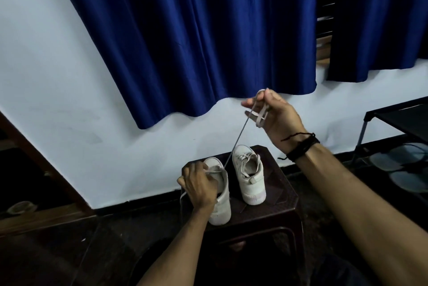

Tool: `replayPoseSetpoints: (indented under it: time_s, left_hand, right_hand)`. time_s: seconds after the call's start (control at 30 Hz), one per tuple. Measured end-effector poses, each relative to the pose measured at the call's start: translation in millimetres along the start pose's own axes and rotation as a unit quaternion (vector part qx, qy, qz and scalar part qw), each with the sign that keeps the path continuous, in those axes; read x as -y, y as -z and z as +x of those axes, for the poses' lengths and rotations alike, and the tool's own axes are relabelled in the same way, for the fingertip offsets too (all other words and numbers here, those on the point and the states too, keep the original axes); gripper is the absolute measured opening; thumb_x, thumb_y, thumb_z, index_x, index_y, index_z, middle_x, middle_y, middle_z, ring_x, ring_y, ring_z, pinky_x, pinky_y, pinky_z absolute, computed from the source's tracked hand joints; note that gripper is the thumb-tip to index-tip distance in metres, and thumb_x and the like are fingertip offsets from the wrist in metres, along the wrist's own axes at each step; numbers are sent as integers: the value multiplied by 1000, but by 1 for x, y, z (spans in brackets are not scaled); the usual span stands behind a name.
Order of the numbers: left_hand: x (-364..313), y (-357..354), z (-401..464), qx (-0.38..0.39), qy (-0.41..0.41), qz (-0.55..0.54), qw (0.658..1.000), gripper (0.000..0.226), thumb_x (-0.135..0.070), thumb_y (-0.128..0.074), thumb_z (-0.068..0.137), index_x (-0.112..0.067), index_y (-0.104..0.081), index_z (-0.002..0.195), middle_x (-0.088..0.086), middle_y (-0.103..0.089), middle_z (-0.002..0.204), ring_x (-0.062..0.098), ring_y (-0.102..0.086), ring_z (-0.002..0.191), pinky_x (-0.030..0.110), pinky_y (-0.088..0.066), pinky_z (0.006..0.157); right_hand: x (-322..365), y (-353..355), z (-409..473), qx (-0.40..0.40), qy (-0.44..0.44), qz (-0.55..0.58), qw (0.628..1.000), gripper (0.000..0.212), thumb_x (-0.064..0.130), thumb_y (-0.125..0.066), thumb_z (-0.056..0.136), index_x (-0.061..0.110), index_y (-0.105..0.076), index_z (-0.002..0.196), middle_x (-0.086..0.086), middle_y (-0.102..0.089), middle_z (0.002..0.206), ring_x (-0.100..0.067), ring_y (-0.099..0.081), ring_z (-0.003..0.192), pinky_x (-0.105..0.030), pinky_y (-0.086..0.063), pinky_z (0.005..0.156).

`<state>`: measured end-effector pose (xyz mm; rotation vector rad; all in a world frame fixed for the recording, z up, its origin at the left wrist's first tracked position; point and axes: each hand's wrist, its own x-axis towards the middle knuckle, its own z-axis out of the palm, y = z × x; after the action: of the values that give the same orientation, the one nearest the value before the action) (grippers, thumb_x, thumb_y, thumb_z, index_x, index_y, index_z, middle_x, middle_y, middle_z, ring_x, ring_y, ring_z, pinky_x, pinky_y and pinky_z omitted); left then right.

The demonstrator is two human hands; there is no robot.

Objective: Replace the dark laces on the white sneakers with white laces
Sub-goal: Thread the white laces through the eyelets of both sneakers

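Note:
Two white sneakers stand on a dark brown stool (278, 207), toes pointing away from me. My left hand (199, 186) grips the left sneaker (221, 207) over its tongue and side. My right hand (275, 114) is raised high above the stool, with a pale lace (238, 139) looped around its fingers. That lace runs taut down to the left sneaker's eyelets. Another end of it hangs off the stool's left side. The right sneaker (251, 179) stands free, fully laced with a pale lace.
A blue curtain (196, 38) hangs on the white wall behind the stool. A black metal rack (398, 119) with footwear under it stands at the right. A wooden door frame (34, 158) is at the left. The floor is dark.

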<state>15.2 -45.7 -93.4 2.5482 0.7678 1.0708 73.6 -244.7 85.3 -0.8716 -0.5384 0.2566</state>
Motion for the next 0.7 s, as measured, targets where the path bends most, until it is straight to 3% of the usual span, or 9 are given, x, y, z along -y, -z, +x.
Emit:
replayPoseSetpoints:
  time_s: [0.07,0.17,0.33,0.47,0.53,0.6,0.7]
  left_hand:
    - [0,2,-6,-11,18,-20,1000,40,4,-62,53,-25,-56,80,-5,-63,78,25,-60,85,38,-28,74]
    - [-1,9,-10,-3,50,0,999,38,1,-60,51,-26,-52,77,-6,-60,74,23,-58,83,38,-28,73]
    - [-12,14,-15,34,64,-55,996,31,-4,-62,55,-25,-55,77,-4,-61,80,26,-59,88,41,-38,76]
    - [-21,14,-12,57,-44,-141,987,27,-35,-75,64,-26,-62,85,-8,-61,74,17,-61,78,34,-47,74]
    - [-39,25,-4,171,-25,-273,946,45,-42,-77,64,-29,-62,104,-9,-60,66,10,-60,68,31,-51,69]
    - [-62,42,5,285,-26,-387,877,58,-24,-85,68,-22,-59,119,-7,-58,60,7,-55,60,25,-48,64]
    - [-87,78,28,294,65,-548,781,39,12,-65,78,-5,-61,113,0,-58,59,8,-49,51,19,-42,54]
  right_hand:
    - [16,-16,-3,45,14,60,997,23,25,-42,99,15,-53,82,-2,-56,74,-19,-59,75,-32,-49,79]
    - [41,-39,1,76,67,55,993,24,26,-43,100,15,-55,81,-1,-53,72,-16,-49,63,-26,-40,63]
    - [15,-39,4,44,47,-161,985,20,25,-49,97,16,-60,84,-1,-56,67,-14,-35,52,-22,-25,48]
    - [-4,-36,-11,62,-3,-237,970,24,22,-47,101,14,-67,91,-2,-57,73,-15,-27,56,-20,-23,49]
    - [-5,-38,-14,67,-2,-241,968,22,24,-50,100,17,-70,93,-6,-60,85,-14,-27,57,-23,-22,53]
    - [-5,-45,-13,77,-8,-240,968,22,32,-52,99,22,-71,97,-9,-63,99,-13,-30,58,-25,-24,56]
    - [-5,-49,-6,72,-51,-307,948,38,47,-42,99,23,-67,114,2,-65,104,-5,-43,63,-21,-34,62]
